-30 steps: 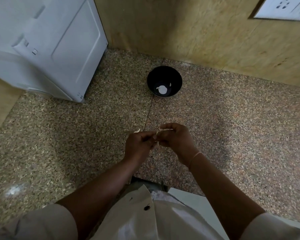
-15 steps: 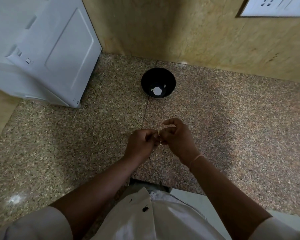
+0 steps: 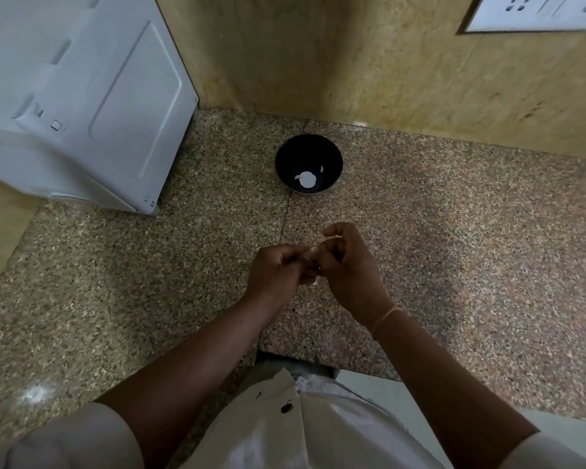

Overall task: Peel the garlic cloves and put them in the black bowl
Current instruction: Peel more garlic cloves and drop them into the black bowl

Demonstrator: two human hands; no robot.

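Centrally, just below the middle of the frame, the left grip [image 3: 278, 270] and the right grip [image 3: 349, 264] meet fingertip to fingertip above the speckled stone surface [image 3: 471, 238]. Both have their fingers curled inward and pinch a garlic clove [image 3: 313, 256] between them. The clove sits at the point where the two sets of fingertips touch and is mostly hidden; only pale slivers show, one at the top of the contact and one at its lower edge. Whether skin remains on it cannot be told. The black bowl [image 3: 290, 157] stands upright on the surface above the grips, well apart from them and close to the yellowish wall [image 3: 352, 62]. White pieces [image 3: 307, 179] lie at its bottom. A thin thread [image 3: 388, 314] circles the right wrist. A white appliance [image 3: 82, 96] occupies the upper left of the frame. A socket plate [image 3: 538, 11] is cut off at the upper right.
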